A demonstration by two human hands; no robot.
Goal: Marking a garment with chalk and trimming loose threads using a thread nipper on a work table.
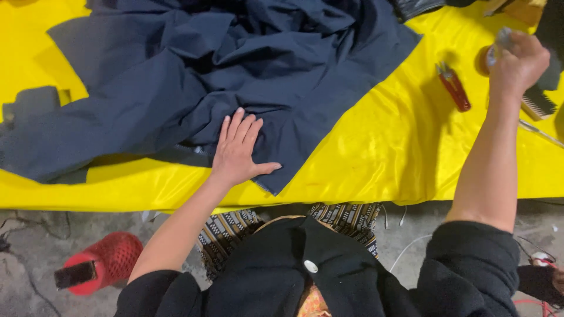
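A large dark navy cloth (pixel 194 70) lies crumpled over a bright yellow sheet (pixel 388 147) that covers the table. My left hand (pixel 238 149) rests flat on the cloth near its front corner, fingers spread. My right hand (pixel 517 61) is raised at the far right, closed around a small grey-white object (pixel 502 38) that I cannot identify. Just beyond that hand lies a brush with dark bristles (pixel 537 105).
A red tool (pixel 453 87) lies on the yellow sheet left of my right hand. A thin metal rod (pixel 540 134) lies at the right edge. On the concrete floor at lower left stands a red netted spool (pixel 106 261). The table's front edge runs across mid-frame.
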